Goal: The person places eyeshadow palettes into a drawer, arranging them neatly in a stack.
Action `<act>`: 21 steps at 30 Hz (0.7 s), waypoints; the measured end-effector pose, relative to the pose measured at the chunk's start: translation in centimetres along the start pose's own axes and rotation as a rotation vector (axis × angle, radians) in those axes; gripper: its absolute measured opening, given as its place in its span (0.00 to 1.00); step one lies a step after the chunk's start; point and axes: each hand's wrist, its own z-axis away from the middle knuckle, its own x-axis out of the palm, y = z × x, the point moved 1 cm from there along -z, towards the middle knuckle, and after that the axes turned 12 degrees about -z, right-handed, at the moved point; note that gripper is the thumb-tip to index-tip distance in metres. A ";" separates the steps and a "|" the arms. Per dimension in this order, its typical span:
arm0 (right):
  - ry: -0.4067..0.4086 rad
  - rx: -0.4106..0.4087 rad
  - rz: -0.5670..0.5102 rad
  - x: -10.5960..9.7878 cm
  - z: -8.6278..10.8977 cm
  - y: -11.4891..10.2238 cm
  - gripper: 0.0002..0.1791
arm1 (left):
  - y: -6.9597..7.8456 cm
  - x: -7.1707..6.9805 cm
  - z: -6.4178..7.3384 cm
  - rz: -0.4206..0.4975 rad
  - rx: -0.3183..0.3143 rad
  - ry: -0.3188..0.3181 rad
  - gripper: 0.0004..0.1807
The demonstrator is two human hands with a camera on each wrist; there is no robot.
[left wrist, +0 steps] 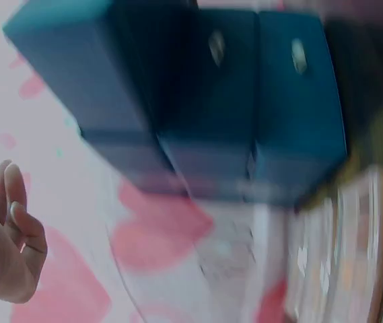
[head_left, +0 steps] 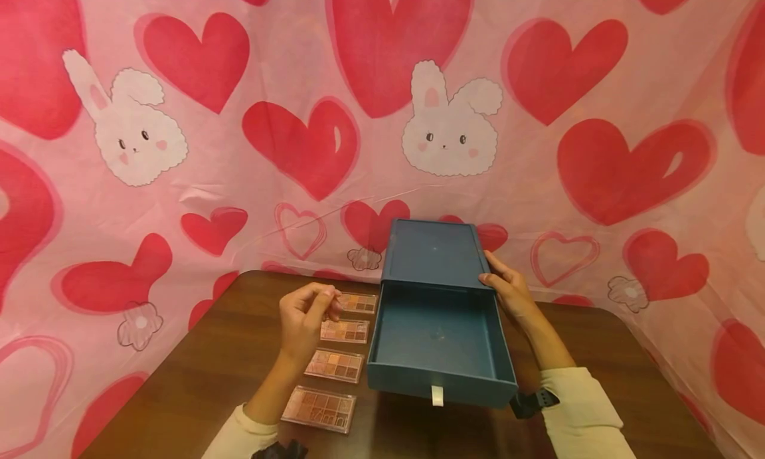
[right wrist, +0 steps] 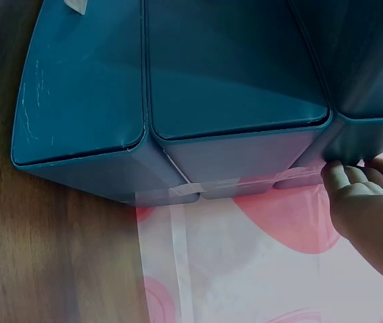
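Note:
A blue drawer box [head_left: 435, 253] stands on the table with its top drawer [head_left: 439, 333] pulled out toward me; the drawer's bare floor shows, and a pale pull tab [head_left: 437, 396] sticks out of its front. My right hand [head_left: 510, 289] rests against the box's upper right side. In the right wrist view its fingertips [right wrist: 337, 176] touch the side of the top tier. Left of the drawer, my left hand [head_left: 307, 316] is raised with loosely bent fingers, and I see nothing in it. Eyeshadow palettes [head_left: 323, 408], several in a column, lie below and beside that hand, which partly covers the farther ones.
Two lower drawers [right wrist: 238, 67] sit closed under the open one. The brown wooden table [head_left: 197, 372] carries everything. Behind it hangs a pink cloth [head_left: 370, 147] with hearts and rabbits, close to the back of the box. The left wrist view is blurred.

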 end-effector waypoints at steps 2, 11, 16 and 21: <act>0.003 -0.005 0.010 0.0 0.0 0.0 0.40 | -1.4 -0.5 -1.0 -0.040 -0.085 0.022 0.13; 0.022 0.003 0.043 -0.1 -0.1 0.1 0.39 | -8.1 -3.0 -4.9 -0.294 -0.208 0.013 0.11; 0.031 0.015 0.052 -0.2 0.0 0.2 0.39 | -10.9 -3.9 -6.4 -0.395 -0.283 -0.014 0.12; 0.027 0.004 0.055 -0.2 0.0 0.2 0.39 | -13.1 -4.4 -7.1 -0.483 -0.341 -0.030 0.14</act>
